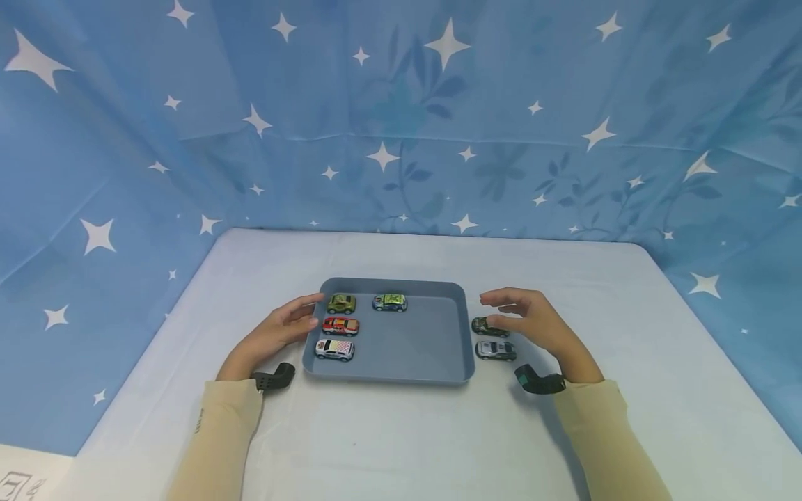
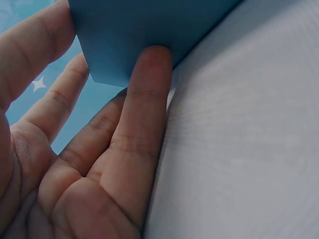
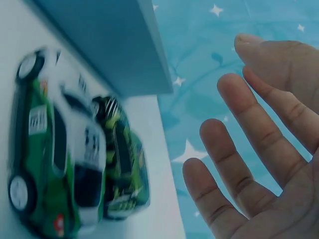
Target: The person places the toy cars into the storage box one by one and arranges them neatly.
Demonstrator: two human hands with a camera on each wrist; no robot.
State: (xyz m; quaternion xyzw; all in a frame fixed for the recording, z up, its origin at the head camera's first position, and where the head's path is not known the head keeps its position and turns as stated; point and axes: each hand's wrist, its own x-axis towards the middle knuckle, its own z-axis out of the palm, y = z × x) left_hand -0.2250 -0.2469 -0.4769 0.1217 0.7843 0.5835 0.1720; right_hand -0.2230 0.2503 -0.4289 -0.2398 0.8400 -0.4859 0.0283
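Observation:
A grey-blue tray (image 1: 432,348) lies in the middle of the table and holds several toy cars: an olive one (image 1: 341,303), a green and blue one (image 1: 390,303), a red one (image 1: 341,325) and a white one (image 1: 335,349). My left hand (image 1: 315,311) rests at the tray's left edge, and its straight fingers (image 2: 144,99) touch the tray wall (image 2: 129,30). Right of the tray stand a dark green car (image 1: 489,326) and a silver and green car (image 1: 496,351). My right hand (image 1: 495,312) hovers open just above the dark green car (image 3: 124,164) and holds nothing.
The table (image 1: 407,431) is covered in a pale cloth. A blue cloth with white stars (image 1: 401,125) hangs behind it and along both sides. A black wrist mount (image 1: 539,381) sits on each forearm. In the right wrist view the tray wall (image 3: 109,45) stands beside the silver and green car (image 3: 55,149).

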